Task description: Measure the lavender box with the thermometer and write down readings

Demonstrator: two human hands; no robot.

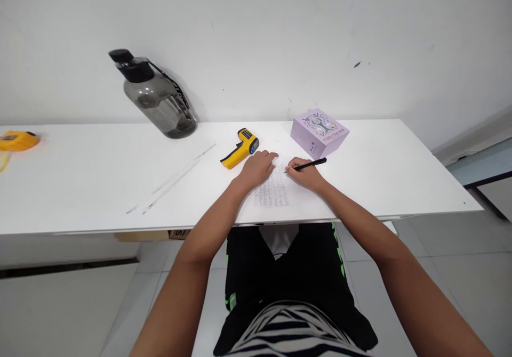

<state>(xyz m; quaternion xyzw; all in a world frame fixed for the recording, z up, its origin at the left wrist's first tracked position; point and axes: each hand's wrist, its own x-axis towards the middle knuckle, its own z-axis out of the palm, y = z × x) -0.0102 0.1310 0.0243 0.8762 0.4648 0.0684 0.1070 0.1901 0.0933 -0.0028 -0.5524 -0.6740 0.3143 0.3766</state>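
Note:
A white sheet of paper (pixel 272 193) covered with rows of handwriting lies near the front edge of the table. My right hand (pixel 304 173) is closed around a black pen (pixel 311 164), its tip down at the upper part of the sheet. On the left side of the paper rests my left hand (pixel 259 167), lying flat with its fingers stretched toward the pen. Just behind the left hand is a yellow and black infrared thermometer gun (pixel 241 148). A lilac box (pixel 320 132) stands behind my right hand.
A large grey see-through water bottle (pixel 160 98) with a black lid stands at the back left by the wall. At the far left edge lies a yellow-orange tool (pixel 19 140). Dark scuff marks run across the white table (pixel 96 181).

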